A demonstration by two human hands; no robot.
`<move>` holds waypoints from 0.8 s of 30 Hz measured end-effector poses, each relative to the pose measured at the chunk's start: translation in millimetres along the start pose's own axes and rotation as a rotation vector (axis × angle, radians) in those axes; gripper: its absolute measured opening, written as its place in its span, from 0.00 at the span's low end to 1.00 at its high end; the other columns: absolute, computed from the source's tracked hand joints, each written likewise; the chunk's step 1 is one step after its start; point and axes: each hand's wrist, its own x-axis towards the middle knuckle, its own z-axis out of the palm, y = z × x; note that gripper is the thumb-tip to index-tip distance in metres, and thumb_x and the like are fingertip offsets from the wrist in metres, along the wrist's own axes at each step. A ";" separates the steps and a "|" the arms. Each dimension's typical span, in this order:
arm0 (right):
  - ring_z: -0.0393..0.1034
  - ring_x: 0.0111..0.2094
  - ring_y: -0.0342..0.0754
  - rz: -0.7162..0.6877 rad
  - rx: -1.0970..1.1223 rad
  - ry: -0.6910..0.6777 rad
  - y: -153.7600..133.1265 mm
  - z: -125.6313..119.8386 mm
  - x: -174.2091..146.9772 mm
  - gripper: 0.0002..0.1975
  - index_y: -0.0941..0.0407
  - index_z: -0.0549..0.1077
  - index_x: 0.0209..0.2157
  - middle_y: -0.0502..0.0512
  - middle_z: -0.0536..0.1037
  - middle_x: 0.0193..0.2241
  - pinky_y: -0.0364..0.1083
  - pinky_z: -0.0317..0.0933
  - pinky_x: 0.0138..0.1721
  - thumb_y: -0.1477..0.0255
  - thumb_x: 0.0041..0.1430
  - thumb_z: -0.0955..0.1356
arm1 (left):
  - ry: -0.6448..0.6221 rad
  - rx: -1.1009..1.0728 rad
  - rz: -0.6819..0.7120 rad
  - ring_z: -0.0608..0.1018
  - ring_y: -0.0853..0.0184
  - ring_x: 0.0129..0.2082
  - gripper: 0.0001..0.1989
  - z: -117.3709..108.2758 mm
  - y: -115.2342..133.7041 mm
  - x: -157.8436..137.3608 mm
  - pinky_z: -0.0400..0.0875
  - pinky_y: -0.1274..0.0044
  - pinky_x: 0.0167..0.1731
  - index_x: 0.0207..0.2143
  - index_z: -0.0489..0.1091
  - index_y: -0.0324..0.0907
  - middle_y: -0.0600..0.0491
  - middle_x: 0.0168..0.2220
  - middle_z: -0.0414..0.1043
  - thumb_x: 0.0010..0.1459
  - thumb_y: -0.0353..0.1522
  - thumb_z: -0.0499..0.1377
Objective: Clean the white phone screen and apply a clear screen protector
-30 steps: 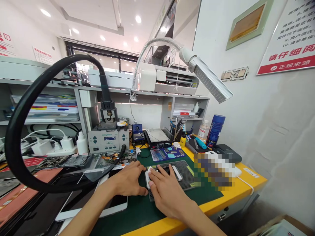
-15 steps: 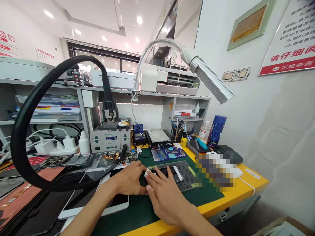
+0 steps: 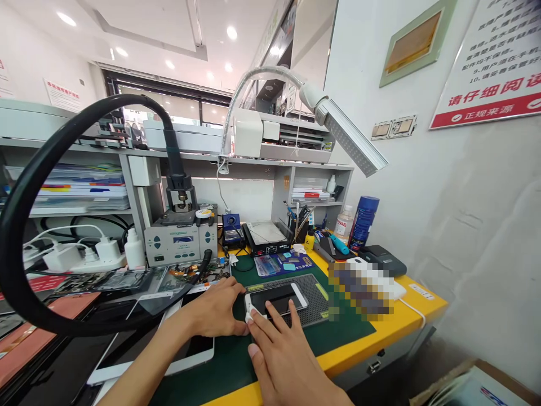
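A white-framed smartphone (image 3: 276,295) lies face up on a dark perforated mat (image 3: 318,296), its black screen partly covered by my fingers. At its left end is my left hand (image 3: 217,309), fingers and thumb bent around the end and bracing it. My right hand (image 3: 281,352) comes over the near edge and presses a small white tissue (image 3: 250,316) against the near left corner with its forward fingers. Its other fingers are spread over the screen. What lies under the right palm is hidden.
A large white tablet (image 3: 198,354) lies left of the phone, under the black hose (image 3: 12,270) of a grey hot-air station (image 3: 175,243). Behind are a blue card (image 3: 283,264) and a heating plate (image 3: 268,246). A blurred patch (image 3: 359,290) covers something at the right.
My right hand has moved toward me and slightly down, bringing the tissue to the phone's near left corner and uncovering more screen. My left hand stays at the left end. The view has turned slightly right.
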 end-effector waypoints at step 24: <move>0.48 0.67 0.58 0.252 -0.158 0.127 62.2 -16.1 -40.5 0.24 0.46 0.59 0.65 0.46 0.61 0.64 0.71 0.36 0.65 0.60 0.72 0.51 | -0.045 -0.017 -0.022 0.68 0.48 0.55 0.44 -1.0 -2.9 0.5 0.65 0.64 0.54 0.60 0.63 0.38 0.42 0.54 0.65 0.45 0.54 0.62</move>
